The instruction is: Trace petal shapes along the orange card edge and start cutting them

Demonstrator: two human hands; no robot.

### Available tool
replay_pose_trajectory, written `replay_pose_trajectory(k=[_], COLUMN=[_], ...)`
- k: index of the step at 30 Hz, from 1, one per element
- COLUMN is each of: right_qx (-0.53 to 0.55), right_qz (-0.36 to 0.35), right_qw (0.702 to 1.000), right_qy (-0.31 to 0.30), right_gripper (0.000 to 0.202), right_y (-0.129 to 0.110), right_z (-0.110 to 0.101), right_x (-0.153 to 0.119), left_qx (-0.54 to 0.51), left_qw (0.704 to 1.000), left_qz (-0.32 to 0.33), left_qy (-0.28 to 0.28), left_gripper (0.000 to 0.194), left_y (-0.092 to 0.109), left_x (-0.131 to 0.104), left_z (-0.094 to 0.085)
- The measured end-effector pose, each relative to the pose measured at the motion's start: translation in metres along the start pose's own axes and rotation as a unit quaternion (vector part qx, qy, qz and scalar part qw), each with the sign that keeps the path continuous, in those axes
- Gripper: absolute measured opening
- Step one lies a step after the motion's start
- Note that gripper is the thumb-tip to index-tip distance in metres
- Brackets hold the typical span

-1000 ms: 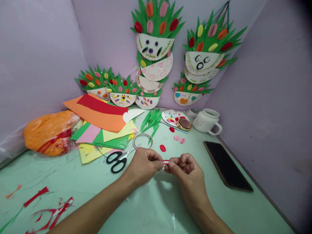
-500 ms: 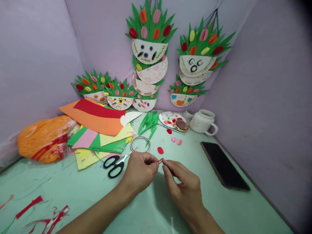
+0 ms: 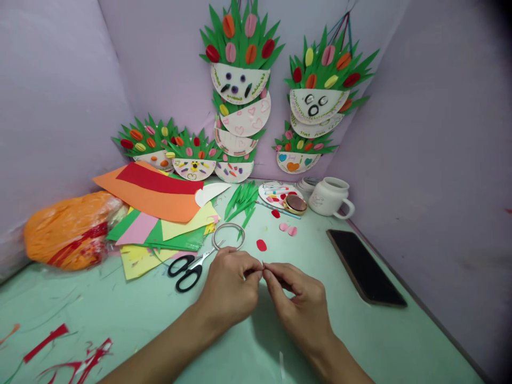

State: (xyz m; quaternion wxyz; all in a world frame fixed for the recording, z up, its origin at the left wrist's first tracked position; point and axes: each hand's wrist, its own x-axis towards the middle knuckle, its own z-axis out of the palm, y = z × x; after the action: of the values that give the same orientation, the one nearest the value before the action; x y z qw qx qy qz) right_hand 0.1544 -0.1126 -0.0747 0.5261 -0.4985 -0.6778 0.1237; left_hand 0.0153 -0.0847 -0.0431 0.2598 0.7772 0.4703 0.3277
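Note:
My left hand (image 3: 230, 288) and my right hand (image 3: 298, 304) meet fingertip to fingertip above the pale green table (image 3: 380, 346). Between their pinched fingers is a small red paper piece (image 3: 263, 263), almost wholly hidden by the fingers. A loose red paper oval (image 3: 261, 245) lies just beyond the hands. Black-handled scissors (image 3: 188, 266) lie closed to the left of my left hand, beside a clear tape ring (image 3: 229, 235).
Coloured paper sheets (image 3: 160, 208) are stacked at the back left, next to an orange plastic bag (image 3: 66, 226). A black phone (image 3: 365, 266) lies at the right, a white mug (image 3: 330, 196) behind it. Green paper leaves (image 3: 242, 200), red scraps (image 3: 68, 354) and plate crafts (image 3: 240, 82) surround the area.
The red piece was stretched between both hands; now the fingertips have closed together over it and it is nearly hidden. The view has drifted slightly to the right.

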Motion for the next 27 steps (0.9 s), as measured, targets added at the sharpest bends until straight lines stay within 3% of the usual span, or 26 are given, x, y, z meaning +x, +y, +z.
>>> replay_pose_trajectory(k=[19,27], right_qx=[0.012,0.002], right_qz=[0.014,0.075], right_qw=[1.0,0.997], right_qy=[0.011,-0.005], right_gripper=[0.015,0.014], right_y=[0.0005,-0.001], right_z=[0.0,-0.0037], right_x=[0.0016,0.0043], left_qx=[-0.048,-0.081], left_qw=[0.998,0.991], left_qz=[-0.034,-0.108], left_qy=[0.005,0.012], left_gripper=[0.018,0.013], left_y=[-0.0029,-0.0061], left_x=[0.0033,0.0056], left_z=[0.0006,-0.003])
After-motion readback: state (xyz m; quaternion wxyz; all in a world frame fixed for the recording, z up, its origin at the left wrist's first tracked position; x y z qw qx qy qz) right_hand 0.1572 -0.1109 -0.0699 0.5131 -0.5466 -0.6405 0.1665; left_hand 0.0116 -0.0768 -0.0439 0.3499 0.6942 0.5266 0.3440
